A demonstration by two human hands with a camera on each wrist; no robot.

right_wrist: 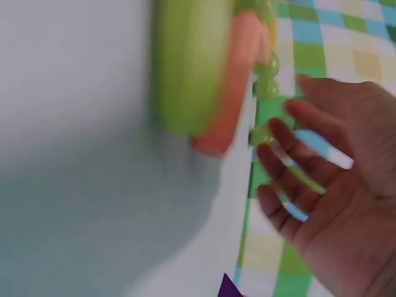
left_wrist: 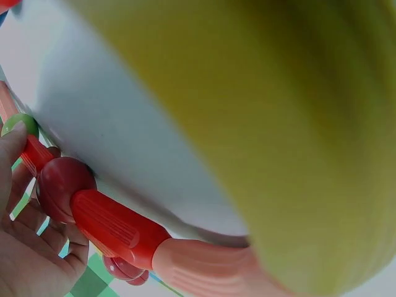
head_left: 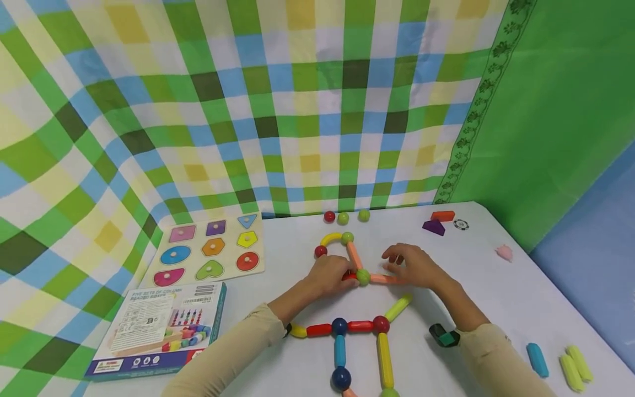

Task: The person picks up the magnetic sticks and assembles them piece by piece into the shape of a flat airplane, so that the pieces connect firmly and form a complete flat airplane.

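Note:
My left hand [head_left: 329, 275] pinches a short red rod [head_left: 350, 275] beside a green ball [head_left: 364, 277]; in the left wrist view its thumb lies over the green ball [left_wrist: 21, 126]. From that ball one salmon rod [head_left: 354, 255] runs back to another green ball [head_left: 347, 237], then a curved yellow rod [head_left: 331, 238] and a red ball [head_left: 321, 251]. A second salmon rod [head_left: 386, 279] points right, toward my right hand [head_left: 414, 264]. That hand is held with fingers loosely spread and nothing between them, as the right wrist view also shows.
Nearer me lies a joined figure with red rods [head_left: 361, 326], blue balls [head_left: 339, 326] and a long yellow rod [head_left: 385, 361]. Loose balls [head_left: 343, 218] line the back. A shape puzzle board [head_left: 255, 220] and a box [head_left: 163, 325] stand left; loose blocks [head_left: 443, 215] and rods [head_left: 537, 360] lie right.

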